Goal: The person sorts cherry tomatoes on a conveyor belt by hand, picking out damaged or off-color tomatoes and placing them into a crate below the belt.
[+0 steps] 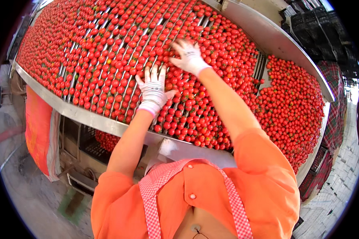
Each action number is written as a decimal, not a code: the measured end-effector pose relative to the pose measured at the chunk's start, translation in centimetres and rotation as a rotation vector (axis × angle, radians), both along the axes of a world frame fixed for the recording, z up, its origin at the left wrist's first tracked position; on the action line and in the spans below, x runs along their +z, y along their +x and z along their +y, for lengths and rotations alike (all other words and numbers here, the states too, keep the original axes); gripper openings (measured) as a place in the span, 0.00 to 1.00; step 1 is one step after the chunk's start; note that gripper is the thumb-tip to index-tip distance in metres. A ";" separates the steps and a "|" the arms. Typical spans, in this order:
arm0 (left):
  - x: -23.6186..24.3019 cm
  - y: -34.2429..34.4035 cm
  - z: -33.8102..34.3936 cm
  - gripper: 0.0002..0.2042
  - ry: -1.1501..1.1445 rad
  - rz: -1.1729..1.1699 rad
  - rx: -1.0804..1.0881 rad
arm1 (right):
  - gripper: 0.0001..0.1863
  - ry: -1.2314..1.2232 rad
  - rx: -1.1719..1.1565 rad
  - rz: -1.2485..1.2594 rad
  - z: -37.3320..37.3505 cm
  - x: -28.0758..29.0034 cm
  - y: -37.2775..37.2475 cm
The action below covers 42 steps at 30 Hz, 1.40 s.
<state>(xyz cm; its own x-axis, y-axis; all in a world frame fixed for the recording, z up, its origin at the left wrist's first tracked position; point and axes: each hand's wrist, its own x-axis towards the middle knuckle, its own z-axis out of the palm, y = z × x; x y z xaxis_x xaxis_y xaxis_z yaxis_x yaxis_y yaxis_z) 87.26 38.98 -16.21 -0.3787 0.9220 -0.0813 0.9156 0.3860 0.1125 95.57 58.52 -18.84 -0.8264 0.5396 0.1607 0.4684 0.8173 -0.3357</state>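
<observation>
Small red cherry tomatoes (103, 93) cover a metal roller conveyor, resting in rows between its rollers (128, 85). My left hand (152, 89), in a white glove with bare fingertips, lies over the tomatoes near the front edge, fingers spread and pointing away from me. Farther off and to the right, my right hand (187, 56) wears a similar glove. Its fingers are apart and reach left over the tomatoes, slightly blurred. Neither hand visibly grips a tomato. Right of my right hand, the tomatoes lie in a thicker heap (231, 63).
A metal rim (87, 116) borders the conveyor in front, and a tall metal side wall (275, 34) stands at the right. More tomatoes (291, 103) fill the right end. Black crates (319, 34) are stacked at the far right. Below left are a red sack (38, 127) and a crate (93, 147).
</observation>
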 end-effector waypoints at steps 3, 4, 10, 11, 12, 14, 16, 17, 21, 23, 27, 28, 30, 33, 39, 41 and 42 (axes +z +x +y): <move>-1.3 2.4 3.1 0.54 -0.091 0.138 0.047 | 0.26 0.034 -0.048 0.004 -1.0 -1.1 -1.1; -2.2 4.0 3.4 0.54 -0.107 0.155 0.054 | 0.23 0.093 -0.013 0.062 -1.0 -1.6 -0.1; -4.9 14.2 2.2 0.47 -0.120 0.053 -0.190 | 0.15 0.117 0.029 0.187 -1.1 -3.5 10.4; -5.4 15.9 2.2 0.46 -0.164 0.008 -0.252 | 0.14 0.170 0.028 0.140 -0.9 -3.5 12.2; -5.7 17.6 2.0 0.46 -0.210 -0.038 -0.318 | 0.13 0.221 0.022 0.092 -0.9 -3.7 14.1; -6.3 21.1 1.8 0.45 -0.255 -0.001 -0.419 | 0.13 0.240 -0.048 0.067 -0.7 -4.4 18.2; -7.8 23.1 1.7 0.43 -0.259 -0.013 -0.623 | 0.16 0.181 -0.128 -0.040 -0.1 -6.4 22.8; -7.7 23.8 1.8 0.42 -0.335 -0.071 -0.673 | 0.18 0.223 -0.149 -0.057 -0.3 -7.2 25.2; -5.7 23.9 1.8 0.30 -0.462 -0.231 -0.832 | 0.25 0.169 -0.422 -0.256 0.0 -8.0 33.9; -4.8 23.0 1.9 0.26 -0.441 -0.385 -0.910 | 0.27 0.135 -0.662 -0.374 0.3 -9.4 37.2; -3.6 18.5 -0.3 0.14 0.186 -0.534 -0.773 | 0.25 0.295 -0.687 -0.173 -2.1 -9.5 34.5; -1.9 16.3 -0.1 0.14 0.247 -0.441 -0.646 | 0.23 0.219 -0.612 0.022 -3.5 -8.1 32.0; -0.6 12.5 0.0 0.19 0.286 -0.182 -0.358 | 0.20 0.062 -0.525 0.114 -8.3 -3.7 25.8; -5.1 9.1 -2.7 0.35 0.185 0.025 -0.167 | 0.29 -0.168 -0.077 0.058 -14.7 -0.4 18.8; -7.6 13.7 -2.8 0.33 0.032 -0.011 -0.379 | 0.26 -0.034 -0.090 -0.002 -15.2 -5.2 22.9; -6.5 16.4 -1.1 0.29 -0.065 -0.109 -0.526 | 0.21 0.050 -0.161 0.007 -13.4 -7.2 27.3; -7.3 17.0 -0.9 0.28 -0.009 -0.077 -0.663 | 0.21 0.094 -0.166 0.009 -12.8 -6.8 28.4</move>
<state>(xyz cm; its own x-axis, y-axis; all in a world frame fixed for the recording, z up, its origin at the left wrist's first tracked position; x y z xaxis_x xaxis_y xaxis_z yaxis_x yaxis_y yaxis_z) 104.31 38.08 -23.48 0.2755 0.9567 -0.0940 0.9488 -0.2550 0.1863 123.99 45.76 -25.65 -0.7260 0.6505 0.2234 0.5965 0.7572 -0.2662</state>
